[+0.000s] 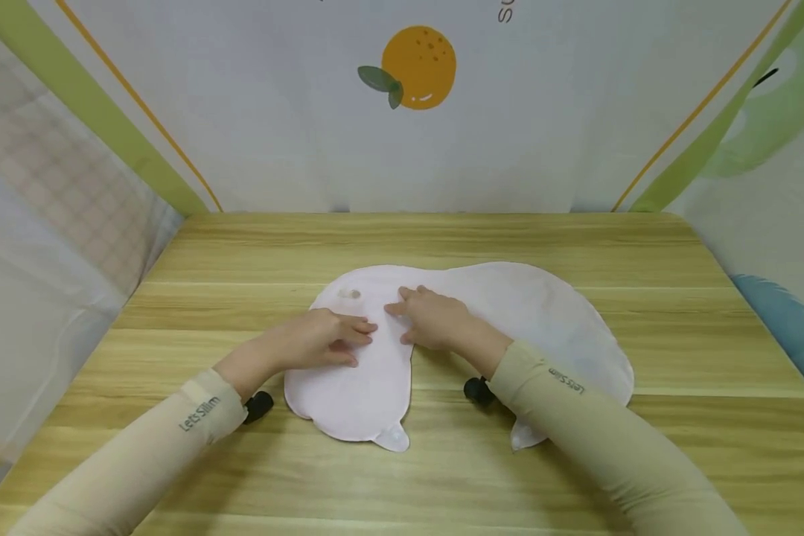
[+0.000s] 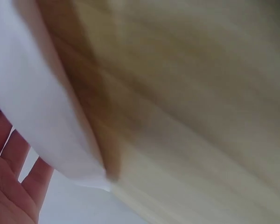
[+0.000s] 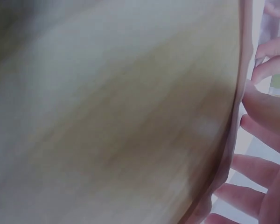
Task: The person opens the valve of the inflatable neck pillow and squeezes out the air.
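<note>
A flat, pale pink, U-shaped neck pillow [image 1: 358,402] lies on the wooden table with its curve away from me and its two ends toward me. Both ends carry a small whitish tab. A small clear round valve [image 1: 351,294] shows on its upper left part. My left hand [image 1: 324,339] rests its fingertips on the left arm of the pillow. Across from it, my right hand [image 1: 435,316] touches the fabric beside the inner bend, fingers spread. In the right wrist view, fingertips [image 3: 252,170] meet the pillow's edge.
The wooden table [image 1: 442,491] has rounded far corners. A white cloth with an orange print [image 1: 418,67] hangs behind it, and printed cloth covers the sides. Black wrist devices [image 1: 260,406] sit under my sleeves.
</note>
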Available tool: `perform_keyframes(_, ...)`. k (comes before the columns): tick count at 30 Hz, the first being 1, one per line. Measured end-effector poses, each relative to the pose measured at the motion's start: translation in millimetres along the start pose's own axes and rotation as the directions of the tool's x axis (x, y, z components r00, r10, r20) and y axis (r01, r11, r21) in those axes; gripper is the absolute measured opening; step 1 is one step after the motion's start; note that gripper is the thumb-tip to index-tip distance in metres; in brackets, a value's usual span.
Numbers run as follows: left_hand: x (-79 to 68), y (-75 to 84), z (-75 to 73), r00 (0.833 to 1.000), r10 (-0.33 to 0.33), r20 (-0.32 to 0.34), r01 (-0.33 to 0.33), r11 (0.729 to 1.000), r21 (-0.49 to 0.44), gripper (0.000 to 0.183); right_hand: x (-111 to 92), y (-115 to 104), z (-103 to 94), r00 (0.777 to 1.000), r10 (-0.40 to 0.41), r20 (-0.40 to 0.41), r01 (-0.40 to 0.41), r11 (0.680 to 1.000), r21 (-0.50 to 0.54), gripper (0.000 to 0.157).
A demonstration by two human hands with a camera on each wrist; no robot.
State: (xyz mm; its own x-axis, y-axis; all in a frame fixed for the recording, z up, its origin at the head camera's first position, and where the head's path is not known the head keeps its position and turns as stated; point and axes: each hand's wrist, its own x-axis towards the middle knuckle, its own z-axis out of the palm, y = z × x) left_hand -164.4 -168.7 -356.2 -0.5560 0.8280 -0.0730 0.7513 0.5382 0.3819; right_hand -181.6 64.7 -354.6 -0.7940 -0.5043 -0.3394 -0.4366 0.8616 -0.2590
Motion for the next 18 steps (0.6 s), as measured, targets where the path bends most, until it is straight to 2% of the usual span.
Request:
perform_keyframes(7,-8.2,-8.9,3.3,1.0,-0.011,-0.023,0.011,1.0,0.01,0.041,5,3,-1.2,0.997,0.024,0.079,-0.022,0.999,-0.027,0.07)
perform_keyframes(9,-10.2,-10.8,3.4,0.999,-0.035,-0.018,0.035,0.999,-0.006,0.042,6,5,-2.7,0.995,0.035,0.096,-0.033,0.999,-0.031,0.073)
perform_keyframes(14,-15.8,-15.4,1.7,0.997,-0.077,-0.011,0.077,0.996,-0.041,0.044,8,8,-5.6,0.992,0.046,0.119,-0.042,0.998,-0.041,0.077)
perform_keyframes(18,-20.0,-18.0,-0.2,0.996,-0.083,-0.018,0.083,0.996,-0.034,0.044,9,8,-6.5,0.991,0.041,0.128,-0.037,0.999,-0.034,0.078)
